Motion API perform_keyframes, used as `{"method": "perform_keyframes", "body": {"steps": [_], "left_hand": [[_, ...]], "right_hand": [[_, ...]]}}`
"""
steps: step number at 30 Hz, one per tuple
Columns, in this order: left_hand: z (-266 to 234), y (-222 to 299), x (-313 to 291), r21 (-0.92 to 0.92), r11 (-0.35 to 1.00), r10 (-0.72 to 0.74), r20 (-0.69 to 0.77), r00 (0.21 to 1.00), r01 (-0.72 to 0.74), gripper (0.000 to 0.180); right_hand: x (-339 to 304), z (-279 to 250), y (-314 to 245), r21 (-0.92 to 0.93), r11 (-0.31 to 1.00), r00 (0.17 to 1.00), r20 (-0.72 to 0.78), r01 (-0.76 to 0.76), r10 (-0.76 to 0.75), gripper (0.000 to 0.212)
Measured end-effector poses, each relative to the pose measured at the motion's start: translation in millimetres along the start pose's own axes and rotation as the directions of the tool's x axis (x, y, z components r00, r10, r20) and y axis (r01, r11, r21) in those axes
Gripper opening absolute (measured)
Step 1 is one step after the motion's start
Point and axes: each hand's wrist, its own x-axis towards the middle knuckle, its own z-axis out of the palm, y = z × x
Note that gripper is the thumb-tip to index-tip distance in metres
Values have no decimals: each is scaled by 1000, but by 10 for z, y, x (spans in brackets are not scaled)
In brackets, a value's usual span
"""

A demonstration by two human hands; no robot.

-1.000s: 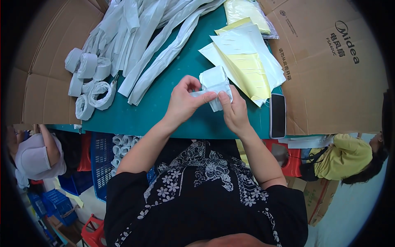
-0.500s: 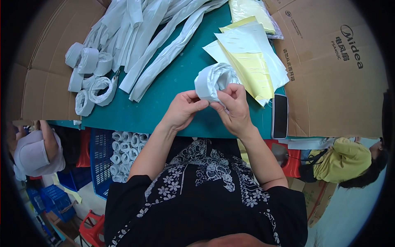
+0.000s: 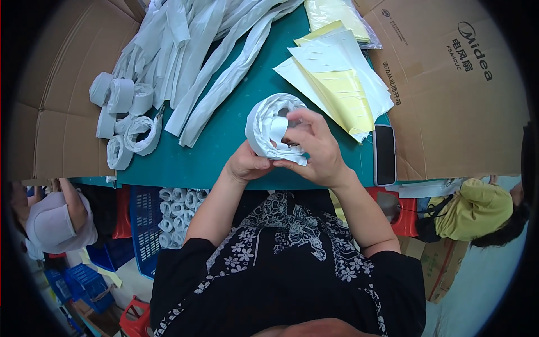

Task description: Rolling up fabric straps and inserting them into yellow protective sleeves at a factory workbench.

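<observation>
A coiled white strip (image 3: pixel 257 128), wound into a wide crinkled ring, is held above the near edge of the green table (image 3: pixel 188 164). My left hand (image 3: pixel 247 163) grips its lower left side, thumb in front and the other fingers mostly hidden behind. My right hand (image 3: pixel 321 150) holds the lower right side, with its thumb under the rim near a loose strip end; its upper fingers are bent at the ring's opening and slightly blurred. Several similar white rolls (image 3: pixel 120 96) are grouped on the left of the table. Long white strips (image 3: pixel 193 64) spread across the far left.
Slit white and yellow sheets (image 3: pixel 331 84) lie at right, below a yellow packet (image 3: pixel 336 18). A phone (image 3: pixel 384 154) rests by the right edge. Cardboard walls (image 3: pixel 449 135) flank the table. A blue crate (image 3: pixel 145 230) holding several rolls stands below left. Other people sit on both sides.
The ring has moved left and slightly nearer, and its opening is turned more toward me. My right fingers have shifted up into the opening. The view has shifted slightly.
</observation>
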Motion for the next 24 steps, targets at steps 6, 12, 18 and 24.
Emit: {"method": "perform_keyframes", "body": {"steps": [6, 12, 18, 24], "left_hand": [[78, 6, -39, 324, 925, 328, -416, 848, -199, 58], [602, 633, 44, 991, -94, 487, 127, 864, -93, 32], [749, 737, 108, 982, -66, 361, 187, 914, -174, 18], [279, 415, -36, 941, -54, 406, 326, 853, -334, 30]], "right_hand": [[-6, -31, 96, -169, 984, 997, -58, -55, 46, 32], [21, -65, 100, -302, 953, 994, 105, 17, 15, 34], [136, -91, 170, -105, 982, 988, -3, -154, 155, 24], [115, -206, 237, 221, 736, 757, 343, -640, 555, 28]]}}
